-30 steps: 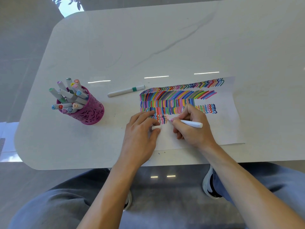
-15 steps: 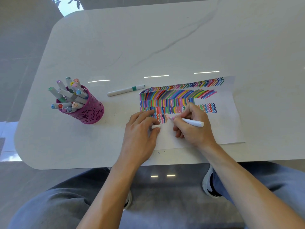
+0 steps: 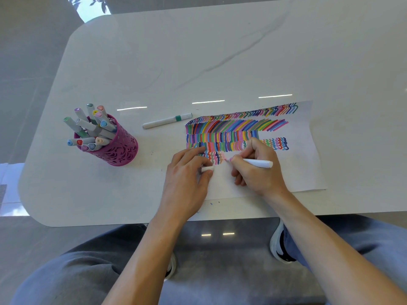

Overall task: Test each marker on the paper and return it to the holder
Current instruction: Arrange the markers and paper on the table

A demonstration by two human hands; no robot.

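- Right hand (image 3: 257, 172) grips white marker (image 3: 258, 163), fingers curled round the barrel; pink tip points to 9 o'clock and touches the paper (image 3: 304, 168) at the end of the lowest squiggle row.
- Left hand (image 3: 187, 179) rests on the paper's left part, thumb and fingers pinching a white cap (image 3: 207, 169).
- Pink holder (image 3: 120, 148) at 10 o'clock of left hand, full of markers (image 3: 88, 126).
- Green-banded marker (image 3: 167, 121) lies on table (image 3: 198, 51) at 11 o'clock of left hand, between holder and paper.
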